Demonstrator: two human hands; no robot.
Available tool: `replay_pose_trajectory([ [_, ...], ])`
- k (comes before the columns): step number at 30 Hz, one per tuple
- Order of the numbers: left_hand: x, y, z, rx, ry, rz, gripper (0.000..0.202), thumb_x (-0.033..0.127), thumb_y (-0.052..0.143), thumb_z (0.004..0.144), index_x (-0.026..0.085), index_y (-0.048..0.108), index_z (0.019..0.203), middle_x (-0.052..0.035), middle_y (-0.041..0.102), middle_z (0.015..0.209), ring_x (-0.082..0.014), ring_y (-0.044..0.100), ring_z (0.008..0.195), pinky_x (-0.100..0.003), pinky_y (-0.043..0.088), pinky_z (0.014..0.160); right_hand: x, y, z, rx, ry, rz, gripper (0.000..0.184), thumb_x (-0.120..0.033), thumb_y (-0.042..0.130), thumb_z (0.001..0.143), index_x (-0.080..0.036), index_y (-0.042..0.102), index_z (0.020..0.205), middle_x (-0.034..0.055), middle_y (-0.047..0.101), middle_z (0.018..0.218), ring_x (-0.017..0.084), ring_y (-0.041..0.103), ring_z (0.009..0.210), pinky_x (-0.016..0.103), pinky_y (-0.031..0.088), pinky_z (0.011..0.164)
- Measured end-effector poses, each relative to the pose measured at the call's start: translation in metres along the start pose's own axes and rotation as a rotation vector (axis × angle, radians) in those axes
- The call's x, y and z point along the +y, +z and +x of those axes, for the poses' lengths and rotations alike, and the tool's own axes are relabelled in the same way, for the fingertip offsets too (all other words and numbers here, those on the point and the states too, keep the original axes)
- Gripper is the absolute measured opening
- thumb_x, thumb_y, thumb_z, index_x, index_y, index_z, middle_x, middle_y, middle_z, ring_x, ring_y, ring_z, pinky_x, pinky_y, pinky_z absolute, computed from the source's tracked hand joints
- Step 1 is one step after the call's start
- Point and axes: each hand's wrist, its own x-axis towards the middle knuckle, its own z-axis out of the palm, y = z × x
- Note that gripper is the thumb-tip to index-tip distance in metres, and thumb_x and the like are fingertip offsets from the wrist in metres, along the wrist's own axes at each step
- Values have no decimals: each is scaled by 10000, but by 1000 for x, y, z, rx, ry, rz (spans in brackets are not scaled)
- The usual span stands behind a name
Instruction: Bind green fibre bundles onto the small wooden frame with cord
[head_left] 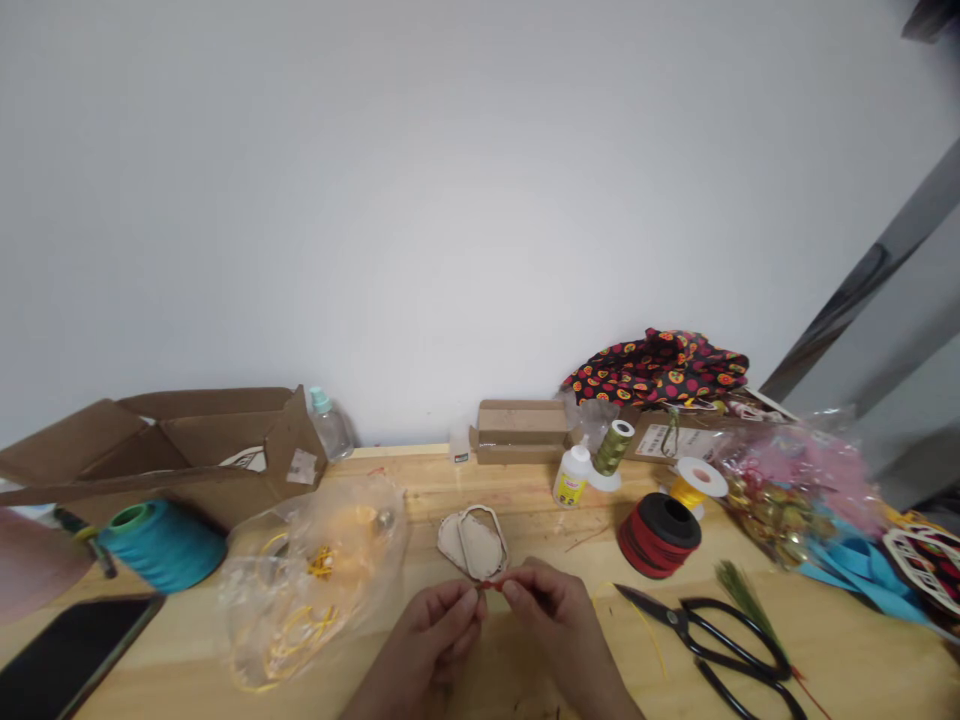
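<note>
My left hand (pixel 435 635) and my right hand (pixel 551 610) meet low in the middle of the view, both pinched on a short red cord (pixel 493 584) stretched between their fingertips. Just beyond the fingers a small flat beige frame piece (pixel 472 543) lies on the wooden table (pixel 862 650). A crumpled clear plastic bag (pixel 315 580) with yellow bits inside lies left of my left hand. Black scissors (pixel 712 640) lie right of my right hand.
A teal thread cone (pixel 161 545), an open cardboard box (pixel 172 450) and a dark phone (pixel 71 655) are at the left. A glue bottle (pixel 571 478), green thread spool (pixel 613 448), red cord roll (pixel 660 535), yellow spool (pixel 694 483), patterned fabric (pixel 660 365) and bright trimmings (pixel 810 490) are at the right.
</note>
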Motion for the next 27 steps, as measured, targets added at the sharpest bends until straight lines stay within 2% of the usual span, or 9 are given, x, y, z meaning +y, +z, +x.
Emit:
replay_pose_trajectory([
  [3,2,0,1,34,21,6,326,448,610,634,145,494,607,101,306,410,-21,157,354,-167,94,353,0,1,-1,29,-87,-144,190,-271,541,721,-148,670,655,6,535,557,110,461,521,198,352,472],
  [8,8,6,1,126,139,226,378,503,585,624,135,507,582,82,348,413,-39,258,371,-168,185,369,4,2,-3,37,-251,-329,158,-208,524,741,-171,673,705,-3,510,540,107,458,509,198,348,475],
  [13,9,7,0,131,113,371,415,549,515,649,135,521,630,86,316,440,-48,222,380,-182,135,373,5,-2,-3,114,-249,-363,178,-228,502,764,-171,665,721,0,511,545,108,455,497,204,344,461],
  [16,8,9,-4,125,144,530,379,492,494,694,126,542,608,69,312,469,-69,255,441,-189,171,414,5,-3,-2,123,-232,-354,176,-232,508,760,-168,654,685,-7,499,539,107,457,498,201,343,456],
  [20,8,13,-8,95,172,718,342,403,448,738,137,524,537,49,304,516,-100,300,526,-198,240,482,4,-5,0,49,-277,-390,155,-195,513,747,-165,637,658,-7,493,567,107,464,526,200,353,479],
  [24,8,15,-10,62,181,876,303,325,377,772,141,518,576,45,312,543,-109,319,550,-205,253,504,3,-8,1,-9,-322,-476,149,-157,508,743,-174,630,659,3,507,605,113,483,570,201,365,515],
  [27,7,16,-9,76,200,965,292,283,357,778,146,487,555,44,320,538,-109,330,549,-208,248,504,3,-9,1,11,-317,-558,145,-148,510,739,-173,624,652,10,521,599,125,504,592,207,373,534],
])
